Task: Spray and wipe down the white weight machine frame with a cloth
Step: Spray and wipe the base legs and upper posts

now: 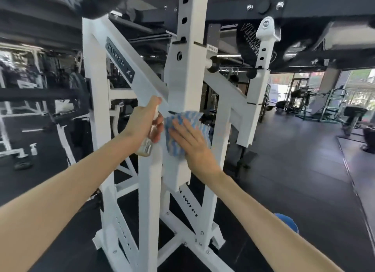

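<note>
Floor: dark rubber flooring [284, 170] that I see under and around the frame, with a seam line [353, 182] running across it at right.
Room, left: blurred white racks [12, 113]; a small bottle [33, 149] stands upright on the floor beside them.
Left hand: my left hand [145, 121] curls round a clear spray bottle [145, 148], one finger up at the nozzle, held just beside the frame's left diagonal brace.
Frame: the white weight machine frame [186, 73] fills the middle of my view. It has a perforated upright crossed by diagonal braces, and bolted feet on the floor.
Cloth: a blue-and-white striped cloth [188, 117] lies flat against the central upright, just beside the left hand's fingertips.
Right hand: my right hand [192, 144] presses the cloth to the upright, fingers straight and slightly spread, gripping nothing.
Room, right: further machines [324, 107] stand well apart from the frame, before bright windows [361, 85]. A blue rounded thing [288, 223] shows past my right forearm; I cannot tell what it is.
Edges and room: the braces and a knobbed pin [213, 63] jut near both hands; the widest stretch of floor lies right of the frame.
Writing: a grey plate [119, 61] on the left brace reads "POWER X", and a small tag [212, 48] right of the upright reads "POWER". The lettering on the black weight plate [248, 40] overhead and on the lower brace is too partial for me to read.
</note>
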`<state>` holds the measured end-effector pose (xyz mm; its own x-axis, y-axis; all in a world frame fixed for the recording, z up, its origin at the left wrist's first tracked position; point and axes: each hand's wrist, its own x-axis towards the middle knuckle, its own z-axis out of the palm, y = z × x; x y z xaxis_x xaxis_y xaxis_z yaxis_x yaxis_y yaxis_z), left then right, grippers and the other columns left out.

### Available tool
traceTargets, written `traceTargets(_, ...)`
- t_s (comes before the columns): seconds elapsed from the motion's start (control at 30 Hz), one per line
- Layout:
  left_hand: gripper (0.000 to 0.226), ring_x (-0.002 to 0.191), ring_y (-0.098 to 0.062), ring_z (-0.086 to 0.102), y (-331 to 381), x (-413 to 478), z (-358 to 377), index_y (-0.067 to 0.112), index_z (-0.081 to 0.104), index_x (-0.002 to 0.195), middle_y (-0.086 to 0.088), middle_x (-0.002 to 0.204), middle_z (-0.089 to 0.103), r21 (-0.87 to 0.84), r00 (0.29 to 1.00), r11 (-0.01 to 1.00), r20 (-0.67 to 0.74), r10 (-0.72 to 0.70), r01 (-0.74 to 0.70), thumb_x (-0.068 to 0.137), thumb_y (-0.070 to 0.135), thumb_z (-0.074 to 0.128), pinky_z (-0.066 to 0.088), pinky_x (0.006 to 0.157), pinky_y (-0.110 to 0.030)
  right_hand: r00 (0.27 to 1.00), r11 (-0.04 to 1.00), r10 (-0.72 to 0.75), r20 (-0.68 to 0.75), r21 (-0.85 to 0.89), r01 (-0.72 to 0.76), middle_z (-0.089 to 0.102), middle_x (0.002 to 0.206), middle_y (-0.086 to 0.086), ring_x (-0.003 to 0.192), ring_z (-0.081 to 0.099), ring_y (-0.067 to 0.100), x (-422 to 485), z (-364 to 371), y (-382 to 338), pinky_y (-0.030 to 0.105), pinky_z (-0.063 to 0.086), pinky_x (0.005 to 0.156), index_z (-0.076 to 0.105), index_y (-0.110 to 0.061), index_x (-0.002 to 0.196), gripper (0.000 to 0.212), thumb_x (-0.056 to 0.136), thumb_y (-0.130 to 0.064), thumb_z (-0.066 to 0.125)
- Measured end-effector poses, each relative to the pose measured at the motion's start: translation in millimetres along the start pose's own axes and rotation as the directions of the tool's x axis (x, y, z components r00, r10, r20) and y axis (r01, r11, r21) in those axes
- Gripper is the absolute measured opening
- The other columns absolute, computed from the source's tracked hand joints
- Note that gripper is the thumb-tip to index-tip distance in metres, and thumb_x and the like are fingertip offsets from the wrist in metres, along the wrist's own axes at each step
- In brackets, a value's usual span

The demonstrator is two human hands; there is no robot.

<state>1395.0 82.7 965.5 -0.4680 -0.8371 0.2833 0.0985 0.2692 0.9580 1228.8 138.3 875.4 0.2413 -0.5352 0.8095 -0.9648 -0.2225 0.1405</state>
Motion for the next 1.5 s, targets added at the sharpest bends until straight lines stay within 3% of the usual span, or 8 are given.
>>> traceTargets(0.23,0.051,0.035,-0.021,0.040,0,-14,-3,0.010,0.039,0.059,-0.005,0.044,0.046,0.074,0.999,0.997,0.026,-0.019,0.017,0.097,0.043,0.042,0.036,0.045,-0.025,0.913,0.814,-0.305,0.272,-0.424,0.398,0.024,0.153,-0.002,0.145,0.010,0.021,-68,34,7,0.046,0.000,0.118,0.026,-0.017,0.146,0.066,0.084,0.004,0.031)
traceTargets(0.43,0.050,0.034,-0.021,0.040,7,-14,6,0.010,0.040,0.059,-0.005,0.044,0.047,0.066,1.000,0.998,-0.009,-0.013,0.014,0.097,0.042,0.043,0.035,0.040,-0.021,0.996,0.998,0.057,-0.073,-0.034,-0.059,0.012,0.155,-0.007,0.145,0.012,0.023,-12,19,5,0.049,0.019,0.116,0.019,-0.020,0.146,0.086,0.075,0.025,0.037)
traceTargets(0.73,0.050,0.037,-0.023,0.039,13,-2,24,0.011,0.040,0.059,-0.004,0.046,0.047,0.078,0.989,0.997,-0.148,0.010,0.001,0.095,0.044,0.046,0.036,0.048,-0.029,0.994,0.994,-0.029,-0.105,0.103,0.039,0.021,0.153,-0.002,0.145,0.011,0.019,-6,15,36,0.035,0.006,0.119,0.022,-0.009,0.147,0.083,0.073,0.028,0.031)
traceTargets(0.97,0.057,0.038,-0.024,0.037,1,-1,63,0.011,0.042,0.051,-0.007,0.047,0.046,0.030,0.947,0.997,-0.316,-0.053,0.065,0.095,0.047,0.047,0.032,0.045,-0.027,0.875,0.875,-0.484,0.007,-0.011,0.484,0.029,0.153,0.004,0.143,0.018,0.021,-31,21,86,0.039,0.011,0.118,0.026,-0.014,0.147,0.076,0.077,0.017,0.034)
traceTargets(1.13,0.056,0.033,-0.023,0.038,-2,-7,85,0.010,0.041,0.052,-0.008,0.044,0.045,0.051,0.905,0.995,-0.423,-0.052,0.081,0.095,0.045,0.047,0.032,0.043,-0.025,0.936,0.924,-0.319,-0.149,0.173,0.342,0.038,0.148,0.006,0.145,0.009,0.015,-2,30,71,0.037,0.001,0.119,0.033,-0.013,0.142,0.071,0.079,0.019,0.043)
traceTargets(1.3,0.051,0.036,-0.022,0.037,11,-19,90,0.010,0.040,0.056,-0.004,0.043,0.046,0.092,0.889,0.992,-0.456,-0.040,0.091,0.094,0.043,0.048,0.031,0.045,-0.027,0.762,0.759,-0.646,-0.053,0.062,0.648,0.039,0.147,0.000,0.143,0.019,0.016,-63,51,96,0.039,0.012,0.119,0.032,-0.014,0.141,0.075,0.072,0.015,0.035)
traceTargets(1.37,0.051,0.035,-0.021,0.037,17,-19,91,0.010,0.040,0.056,-0.004,0.043,0.046,0.124,0.886,0.987,-0.462,-0.033,0.101,0.095,0.043,0.047,0.031,0.042,-0.025,0.814,0.800,-0.559,-0.156,0.155,0.579,0.044,0.144,0.005,0.137,0.032,0.020,-43,34,100,0.042,0.020,0.116,0.034,-0.012,0.140,0.073,0.074,0.020,0.040)
traceTargets(1.5,0.051,0.036,-0.022,0.039,34,-15,94,0.010,0.040,0.057,-0.005,0.044,0.048,0.136,0.884,0.988,-0.467,0.002,0.069,0.096,0.042,0.045,0.034,0.044,-0.025,0.931,0.718,0.223,-0.290,0.695,0.044,0.039,0.145,0.012,0.133,0.038,0.022,49,-20,93,0.037,0.030,0.113,0.037,-0.005,0.141,0.072,0.077,0.027,0.040)
